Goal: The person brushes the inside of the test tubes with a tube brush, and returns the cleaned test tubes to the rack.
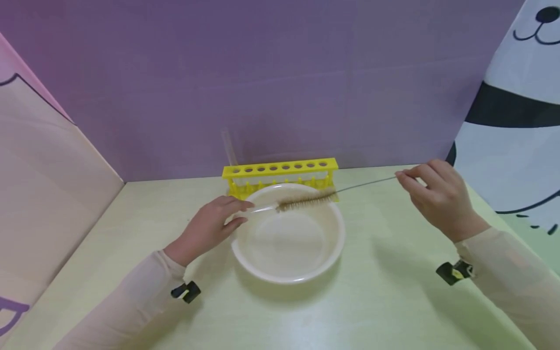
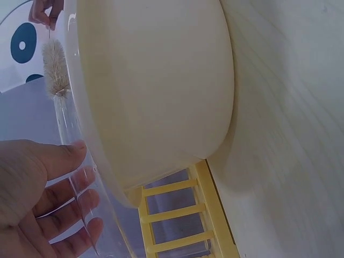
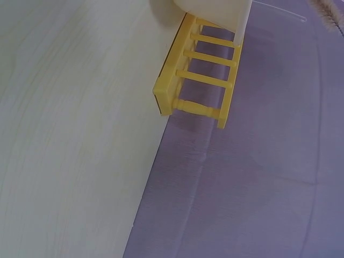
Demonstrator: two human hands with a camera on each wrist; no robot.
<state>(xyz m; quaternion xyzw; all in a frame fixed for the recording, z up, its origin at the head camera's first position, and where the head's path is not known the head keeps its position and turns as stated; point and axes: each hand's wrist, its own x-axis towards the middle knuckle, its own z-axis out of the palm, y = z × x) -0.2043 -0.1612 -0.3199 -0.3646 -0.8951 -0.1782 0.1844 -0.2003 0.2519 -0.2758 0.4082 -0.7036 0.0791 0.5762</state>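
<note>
My left hand (image 1: 210, 226) holds a clear test tube (image 1: 263, 209) between thumb and fingers, above the left rim of a white basin (image 1: 288, 238). The tube lies nearly level, its mouth pointing right. My right hand (image 1: 442, 194) pinches the thin wire handle of a test tube brush (image 1: 306, 200). Tan bristles hang over the basin's far side, with the brush tip close to the tube's mouth. Whether the tip is inside, I cannot tell. In the left wrist view, the thumb and fingers (image 2: 88, 198) lie along the tube.
Behind the basin stands a yellow test tube rack (image 1: 280, 168), partly hidden by it. Another clear tube (image 1: 228, 146) leans upright in the rack's left end. A purple backdrop (image 1: 280, 87) rises at the table's far edge. The pale tabletop (image 1: 372, 291) extends around the basin.
</note>
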